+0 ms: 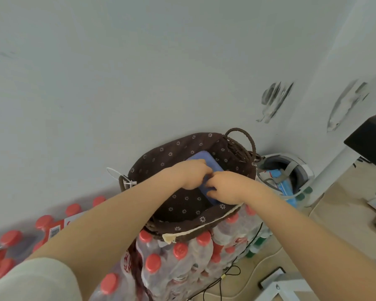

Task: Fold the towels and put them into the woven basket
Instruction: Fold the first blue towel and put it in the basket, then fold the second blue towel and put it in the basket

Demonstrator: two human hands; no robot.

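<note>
A folded blue towel (204,159) lies inside the woven basket (241,144), which has a brown flower-print lining and a rope handle at its far right. Both my hands reach down into the basket. My left hand (193,173) grips the towel's left side, and my right hand (226,187) grips its near right edge. The towel's middle is hidden under my fingers.
The basket stands on shrink-wrapped packs of water bottles with red caps (180,250); more such bottles (11,237) lie at the lower left. A white bin (291,168) with rubbish stands right of the basket, by a white table leg (332,170). Cables (228,276) run over the floor.
</note>
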